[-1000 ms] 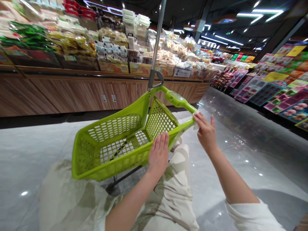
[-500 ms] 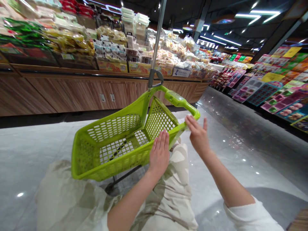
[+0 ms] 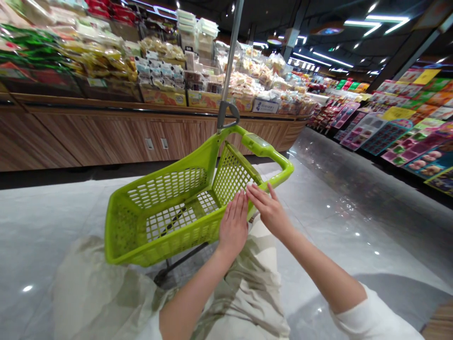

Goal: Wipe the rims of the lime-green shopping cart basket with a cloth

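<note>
Here, one lime-green plastic shopping basket (image 3: 170, 166): left hand (image 3: 233, 225) open, flat on its near rim; right hand (image 3: 269, 211) open just beside, pinching nothing.

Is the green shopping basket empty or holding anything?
Empty: the green shopping basket shows only its bare mesh floor and walls, with nothing lying inside.

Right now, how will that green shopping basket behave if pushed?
Likely light, fairly stiff: the green shopping basket has moulded plastic lattice walls. It sits on a thin metal bar, any wheels hidden, so it may roll easily; its pole may sway.
</note>
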Tool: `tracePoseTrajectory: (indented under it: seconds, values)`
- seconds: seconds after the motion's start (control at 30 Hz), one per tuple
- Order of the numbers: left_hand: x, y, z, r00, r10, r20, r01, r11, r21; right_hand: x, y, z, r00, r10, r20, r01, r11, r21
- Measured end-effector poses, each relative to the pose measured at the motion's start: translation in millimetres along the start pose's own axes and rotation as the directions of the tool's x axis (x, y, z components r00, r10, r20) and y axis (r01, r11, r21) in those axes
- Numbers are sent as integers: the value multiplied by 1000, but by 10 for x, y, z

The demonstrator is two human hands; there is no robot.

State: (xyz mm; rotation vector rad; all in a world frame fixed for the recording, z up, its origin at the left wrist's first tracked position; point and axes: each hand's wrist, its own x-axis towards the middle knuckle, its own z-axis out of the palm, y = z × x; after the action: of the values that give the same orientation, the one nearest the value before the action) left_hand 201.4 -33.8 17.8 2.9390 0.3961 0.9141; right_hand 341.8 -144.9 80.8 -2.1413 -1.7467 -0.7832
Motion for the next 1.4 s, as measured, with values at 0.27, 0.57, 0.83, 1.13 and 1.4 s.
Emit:
tracePoseTrajectory:
  seconds: [0.27, 0.57, 0.83, 1.13, 1.4]
  values:
    - [-4, -20, -47, 1000, 10, 2, -10, 1000, 1, 33, 242, -60, 931, 299, -210, -323, 942, -91]
    - [-12, -65, -36, 999, 33, 19, -34, 999, 31, 28, 299, -69, 944, 271, -186, -282, 959, -34]
    - [-14, -46, -24, 1000, 18, 16, -18, 999, 45, -10, 49, 9, 999, 39, -38, -38, 999, 26]
    - [-18, 1, 1, 1000, 19, 10, -19, 999, 46, -8, 14, 17, 989, 105, -106, -105, 994, -2]
    - [-33, 20, 8, 1000, 25, -18, -24, 998, 54, -60, 475, -128, 887, 375, -271, -399, 916, -39]
